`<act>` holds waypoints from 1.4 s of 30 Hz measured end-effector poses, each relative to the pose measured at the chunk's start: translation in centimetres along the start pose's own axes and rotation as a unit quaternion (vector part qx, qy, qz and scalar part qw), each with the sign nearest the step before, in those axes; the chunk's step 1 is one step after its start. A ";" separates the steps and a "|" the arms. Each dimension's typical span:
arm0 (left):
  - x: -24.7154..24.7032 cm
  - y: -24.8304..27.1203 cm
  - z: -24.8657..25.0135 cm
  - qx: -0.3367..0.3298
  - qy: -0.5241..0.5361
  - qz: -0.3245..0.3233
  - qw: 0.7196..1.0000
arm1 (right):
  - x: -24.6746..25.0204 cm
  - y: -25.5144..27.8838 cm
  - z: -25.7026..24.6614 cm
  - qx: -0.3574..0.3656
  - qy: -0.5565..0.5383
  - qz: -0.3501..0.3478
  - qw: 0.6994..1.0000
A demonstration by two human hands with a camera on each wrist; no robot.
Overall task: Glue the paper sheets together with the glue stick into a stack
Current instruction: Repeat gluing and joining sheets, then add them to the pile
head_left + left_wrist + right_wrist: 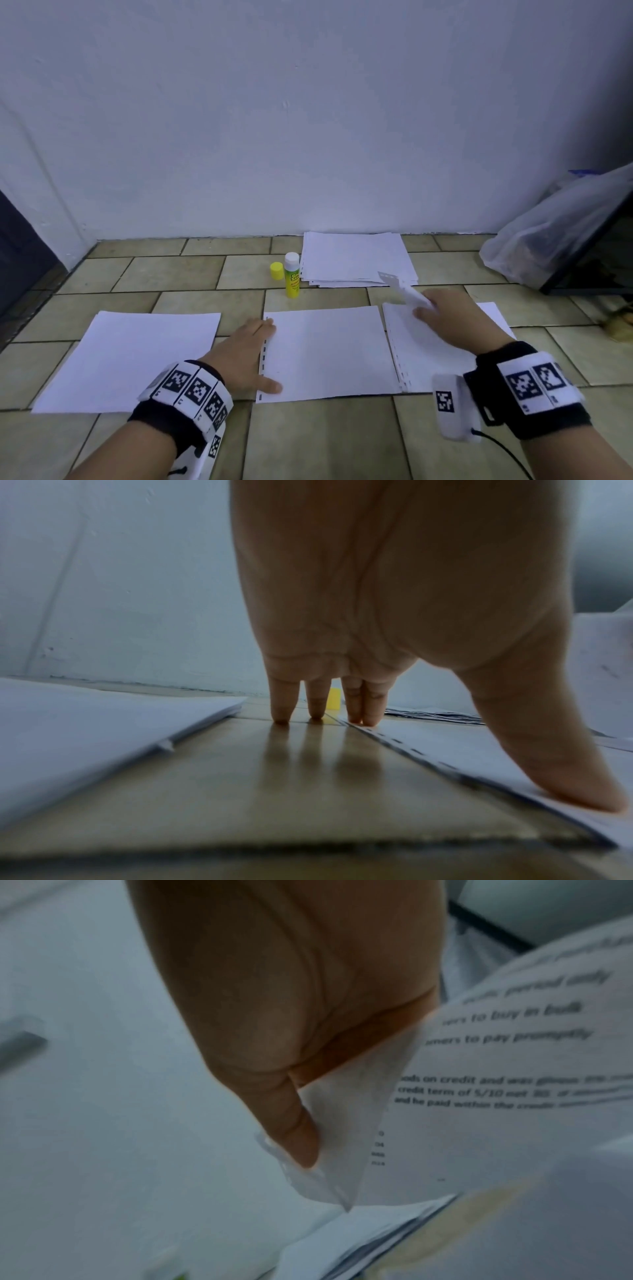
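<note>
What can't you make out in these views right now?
- Glue stick label: too small in the head view; hidden behind the left hand fingers in the left wrist view.
- Lifted sheet: its print is partly blurred in the right wrist view.
- Right hand fingertips: hidden under the sheet.

A black fabric band [178, 428] is worn around the left wrist, at the lower left of the head view. It is wrapped by a white strap [191, 389] printed with a row of black-and-white square markers. A matching black band [548, 416] with a white marker strap [534, 380] is worn on the right wrist, at the lower right. A small white module [450, 406] bearing one more marker is fixed to its inner side, and a thin black cable [503, 452] is led from it toward the bottom edge. Both forearms are left bare of sleeves.
</note>
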State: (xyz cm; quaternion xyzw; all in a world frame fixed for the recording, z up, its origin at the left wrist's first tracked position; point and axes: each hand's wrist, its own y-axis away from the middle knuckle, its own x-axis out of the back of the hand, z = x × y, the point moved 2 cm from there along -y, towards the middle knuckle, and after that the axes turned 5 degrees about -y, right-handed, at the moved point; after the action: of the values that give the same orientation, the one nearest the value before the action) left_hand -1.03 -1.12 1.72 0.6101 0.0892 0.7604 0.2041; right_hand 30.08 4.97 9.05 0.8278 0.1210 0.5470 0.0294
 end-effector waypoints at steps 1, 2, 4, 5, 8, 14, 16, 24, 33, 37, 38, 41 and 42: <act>0.0 0.0 0.1 0.001 -0.004 0.001 1.000 | -0.2 0.3 -1.4 0.018 0.001 0.006 1.000; 0.0 0.0 0.1 0.002 -0.009 0.003 1.000 | -0.7 0.6 -2.9 0.037 0.004 0.005 0.999; 0.0 0.0 0.2 0.003 -0.015 0.003 1.000 | -2.7 1.0 -5.6 0.071 0.000 -0.022 0.997; 0.0 0.0 0.2 0.003 -0.014 0.002 1.000 | -4.0 0.9 -6.7 0.083 -0.002 -0.046 0.995; -0.2 0.0 0.0 0.005 -0.010 0.003 1.000 | -7.8 0.5 -9.0 0.092 0.012 -0.123 0.988; -0.4 -0.1 -0.4 0.009 0.005 0.007 1.000 | -12.8 -1.6 -10.3 0.073 -0.003 -0.202 0.977; -0.5 -0.2 -0.6 0.009 0.009 0.005 1.000 | -13.5 -1.9 -10.2 0.067 -0.015 -0.197 0.978; -0.6 -0.4 -0.6 0.011 -0.003 0.000 1.000 | -14.2 -2.2 -10.7 0.036 -0.026 -0.179 0.983; -0.8 -0.4 -0.9 0.005 0.013 0.005 1.000 | -14.5 -2.2 -11.0 0.023 -0.029 -0.184 0.982; -0.7 -0.3 -0.9 -0.004 0.016 0.013 1.000 | -14.5 -2.0 -11.3 0.018 -0.030 -0.189 0.981; -0.6 -0.3 -0.9 -0.005 0.017 0.013 1.000 | -14.4 -2.0 -11.4 0.013 -0.037 -0.187 0.982; -0.4 -0.4 -1.2 -0.007 0.023 0.001 1.000 | -13.7 -1.6 -11.5 0.011 -0.067 -0.158 0.985; -0.3 -0.4 -1.4 -0.010 0.025 -0.004 1.000 | -13.3 -1.4 -11.6 0.019 -0.071 -0.148 0.986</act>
State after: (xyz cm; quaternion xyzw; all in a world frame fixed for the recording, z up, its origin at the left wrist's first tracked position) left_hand -2.21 -0.68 0.98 0.5888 0.0890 0.7753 0.2108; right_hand 14.32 2.27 1.48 0.8379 0.2500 0.4741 0.1031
